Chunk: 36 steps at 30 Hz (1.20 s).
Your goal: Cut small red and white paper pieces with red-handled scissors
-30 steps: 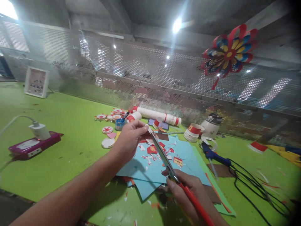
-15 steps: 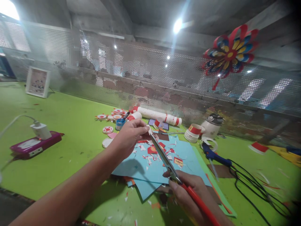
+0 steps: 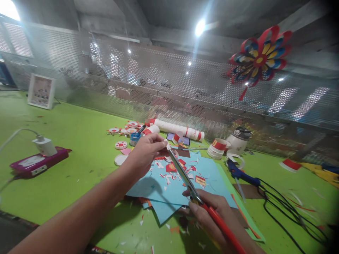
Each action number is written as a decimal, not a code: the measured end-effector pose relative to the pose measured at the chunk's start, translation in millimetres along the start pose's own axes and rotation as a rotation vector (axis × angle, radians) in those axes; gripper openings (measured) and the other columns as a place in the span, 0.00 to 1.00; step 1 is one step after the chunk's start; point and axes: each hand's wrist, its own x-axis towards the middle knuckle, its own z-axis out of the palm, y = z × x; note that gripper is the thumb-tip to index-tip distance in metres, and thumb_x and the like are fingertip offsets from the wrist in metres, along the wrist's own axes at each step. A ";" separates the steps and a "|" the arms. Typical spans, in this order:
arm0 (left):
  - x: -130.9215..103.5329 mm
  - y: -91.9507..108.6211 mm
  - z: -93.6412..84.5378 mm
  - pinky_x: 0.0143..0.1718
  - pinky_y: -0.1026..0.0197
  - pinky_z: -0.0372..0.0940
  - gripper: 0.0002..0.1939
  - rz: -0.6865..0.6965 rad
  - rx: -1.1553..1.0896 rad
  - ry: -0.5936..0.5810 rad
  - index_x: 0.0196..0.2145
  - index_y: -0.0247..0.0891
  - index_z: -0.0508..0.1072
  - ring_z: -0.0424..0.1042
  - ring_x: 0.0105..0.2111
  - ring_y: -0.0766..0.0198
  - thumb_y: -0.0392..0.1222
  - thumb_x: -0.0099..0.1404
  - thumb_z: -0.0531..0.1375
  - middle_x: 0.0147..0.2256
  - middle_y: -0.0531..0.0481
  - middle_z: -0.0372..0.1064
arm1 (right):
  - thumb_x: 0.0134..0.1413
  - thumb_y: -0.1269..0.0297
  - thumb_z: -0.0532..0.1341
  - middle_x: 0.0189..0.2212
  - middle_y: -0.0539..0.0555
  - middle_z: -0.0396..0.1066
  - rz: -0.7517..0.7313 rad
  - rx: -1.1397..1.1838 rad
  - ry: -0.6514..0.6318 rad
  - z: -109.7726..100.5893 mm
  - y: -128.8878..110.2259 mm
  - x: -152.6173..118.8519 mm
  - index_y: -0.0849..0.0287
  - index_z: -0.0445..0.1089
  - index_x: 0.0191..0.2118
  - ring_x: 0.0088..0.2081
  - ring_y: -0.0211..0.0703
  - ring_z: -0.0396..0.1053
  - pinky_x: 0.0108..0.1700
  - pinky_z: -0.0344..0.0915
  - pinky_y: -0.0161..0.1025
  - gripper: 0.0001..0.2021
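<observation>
Between the thumb and fingers of my left hand (image 3: 148, 150) is a small white piece of paper (image 3: 166, 141). The tips of the scissors (image 3: 185, 180) reach up to that piece. My right hand (image 3: 212, 211) is closed around the red scissor handles, its fingers partly hidden. Beneath both hands lie blue paper sheets (image 3: 212, 169), with red and white paper scraps and a red piece with a gold print (image 3: 172, 167) on them.
A blue glue gun (image 3: 243, 175) with a black cable lies at right, near a white kettle (image 3: 238, 141). Behind the sheets is a long white tube (image 3: 177, 129). A purple power strip (image 3: 39, 164) sits at left; a blue jar (image 3: 135, 139) stands behind my left hand.
The view has shifted very slightly. My hands, the paper piece and the scissors keep almost the same places.
</observation>
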 end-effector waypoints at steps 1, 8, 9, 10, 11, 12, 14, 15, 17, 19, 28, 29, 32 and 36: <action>0.0 -0.1 0.0 0.31 0.61 0.64 0.07 -0.002 0.002 0.003 0.22 0.34 0.65 0.70 0.22 0.67 0.33 0.52 0.61 0.21 0.51 0.68 | 0.53 0.56 0.52 0.23 0.54 0.69 -0.003 -0.016 0.006 -0.2 0.4 0.4 0.66 0.71 0.40 0.23 0.40 0.62 0.25 0.58 0.35 0.19; 0.0 0.7 0.3 0.30 0.62 0.65 0.07 0.001 0.001 -0.003 0.22 0.34 0.65 0.70 0.22 0.67 0.33 0.52 0.61 0.21 0.51 0.68 | 0.50 0.56 0.54 0.19 0.50 0.62 0.027 0.013 0.058 2.8 0.0 1.3 0.67 0.73 0.38 0.20 0.38 0.58 0.23 0.56 0.34 0.20; 0.0 0.7 0.4 0.30 0.62 0.64 0.07 0.004 0.003 -0.003 0.21 0.34 0.65 0.70 0.22 0.67 0.33 0.52 0.61 0.21 0.50 0.68 | 0.50 0.56 0.54 0.19 0.50 0.62 0.030 0.023 0.072 3.5 -1.3 0.9 0.67 0.73 0.37 0.20 0.38 0.58 0.23 0.56 0.34 0.20; -0.1 0.7 0.4 0.30 0.62 0.64 0.07 0.005 0.006 -0.004 0.21 0.34 0.65 0.70 0.22 0.67 0.33 0.52 0.61 0.21 0.50 0.69 | 0.50 0.56 0.54 0.19 0.50 0.62 0.034 0.029 0.086 4.3 -2.5 0.6 0.67 0.73 0.37 0.20 0.37 0.58 0.22 0.56 0.33 0.19; -0.2 0.6 0.4 0.30 0.62 0.64 0.07 0.005 0.008 -0.006 0.22 0.34 0.65 0.70 0.22 0.67 0.33 0.53 0.61 0.21 0.50 0.69 | 0.49 0.56 0.54 0.19 0.50 0.62 0.040 0.031 0.099 5.0 -3.3 0.2 0.66 0.74 0.36 0.20 0.37 0.58 0.22 0.56 0.33 0.18; -0.4 0.5 0.4 0.30 0.63 0.64 0.07 0.004 0.009 -0.008 0.22 0.34 0.65 0.70 0.23 0.67 0.33 0.53 0.61 0.21 0.50 0.69 | 0.49 0.57 0.55 0.18 0.49 0.61 0.049 0.029 0.110 5.7 -3.6 0.0 0.66 0.74 0.35 0.19 0.37 0.57 0.21 0.55 0.32 0.17; -0.8 0.3 0.4 0.29 0.63 0.64 0.07 0.002 0.006 -0.013 0.22 0.34 0.65 0.69 0.22 0.67 0.33 0.53 0.61 0.21 0.50 0.69 | 0.48 0.57 0.56 0.18 0.48 0.61 0.063 0.031 0.125 7.4 -2.0 0.0 0.64 0.74 0.34 0.18 0.36 0.57 0.21 0.55 0.32 0.16; -0.9 0.2 0.4 0.29 0.63 0.64 0.07 -0.001 0.003 -0.014 0.22 0.34 0.65 0.69 0.22 0.68 0.33 0.53 0.61 0.21 0.50 0.69 | 0.48 0.57 0.56 0.17 0.48 0.61 0.063 0.032 0.129 8.3 -0.3 0.2 0.63 0.75 0.34 0.18 0.36 0.57 0.20 0.55 0.32 0.16; -0.9 -0.2 0.2 0.30 0.63 0.64 0.07 -0.005 -0.001 -0.011 0.22 0.34 0.65 0.69 0.22 0.68 0.32 0.52 0.61 0.21 0.51 0.68 | 0.48 0.56 0.56 0.17 0.48 0.61 0.064 0.032 0.136 10.3 3.8 0.7 0.63 0.75 0.33 0.18 0.36 0.57 0.21 0.56 0.32 0.16; -0.6 -0.6 -0.3 0.30 0.62 0.64 0.07 -0.006 0.000 -0.010 0.22 0.34 0.66 0.69 0.23 0.68 0.32 0.53 0.61 0.21 0.51 0.68 | 0.48 0.56 0.56 0.17 0.48 0.61 0.072 0.029 0.147 11.6 6.5 0.9 0.63 0.75 0.33 0.17 0.36 0.56 0.21 0.56 0.32 0.16; -0.6 -3.6 3.3 0.31 0.63 0.64 0.06 -0.015 -0.011 0.007 0.23 0.33 0.66 0.69 0.23 0.68 0.33 0.55 0.61 0.22 0.51 0.68 | 0.50 0.58 0.54 0.17 0.46 0.57 0.091 0.032 0.100 8.1 -0.8 0.6 0.65 0.72 0.35 0.19 0.35 0.54 0.21 0.53 0.32 0.16; -0.9 -4.2 3.9 0.32 0.62 0.64 0.06 -0.022 -0.006 0.007 0.23 0.33 0.66 0.70 0.23 0.67 0.34 0.56 0.61 0.22 0.50 0.69 | 0.50 0.58 0.54 0.17 0.46 0.57 0.092 0.048 0.100 8.4 -0.2 0.8 0.65 0.72 0.35 0.19 0.34 0.54 0.21 0.53 0.32 0.16; -0.8 -6.3 4.4 0.33 0.59 0.65 0.07 -0.034 0.010 0.000 0.23 0.33 0.67 0.70 0.24 0.66 0.36 0.56 0.61 0.23 0.48 0.70 | 0.50 0.57 0.55 0.17 0.45 0.55 0.081 0.115 0.082 8.2 0.3 0.2 0.65 0.71 0.36 0.18 0.33 0.52 0.21 0.53 0.32 0.16; 1.2 -9.5 3.6 0.31 0.61 0.64 0.08 0.018 0.027 0.024 0.22 0.34 0.66 0.69 0.22 0.67 0.34 0.54 0.62 0.21 0.51 0.69 | 0.53 0.61 0.53 0.20 0.50 0.65 0.080 0.174 0.086 1.7 -9.2 -6.2 0.62 0.72 0.35 0.22 0.38 0.62 0.24 0.62 0.33 0.13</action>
